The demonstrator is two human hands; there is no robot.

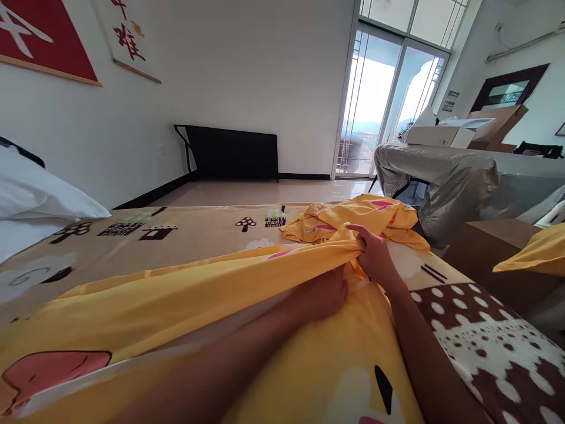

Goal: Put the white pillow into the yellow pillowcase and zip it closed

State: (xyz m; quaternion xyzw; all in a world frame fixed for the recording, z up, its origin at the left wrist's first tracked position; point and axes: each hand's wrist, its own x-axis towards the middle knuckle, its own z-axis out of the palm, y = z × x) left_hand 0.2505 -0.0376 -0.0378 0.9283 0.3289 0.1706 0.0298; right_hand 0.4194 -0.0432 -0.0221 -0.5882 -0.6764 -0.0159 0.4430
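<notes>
A yellow printed duvet cover (185,288) stretches across the foreground, its long opening gaping along a pale edge. My right hand (374,256) is closed around a gathered end of its upper layer and holds it raised. Just below and to the left, my left hand (324,294) is curled shut in the opening, against the cloth near the same end. Its fingertips are partly hidden by the fabric. The lower layer, with a white and black print, spreads under both forearms. A crumpled heap of the same yellow cloth (366,215) lies beyond my right hand.
Beneath the cloth is a bed with a patterned beige and brown blanket (207,232). A white pillow (39,188) rests at left. To the right stand a cardboard box (489,253), another yellow cloth (538,253) and a plastic-covered table (441,171). A black folded panel (233,153) leans by the wall.
</notes>
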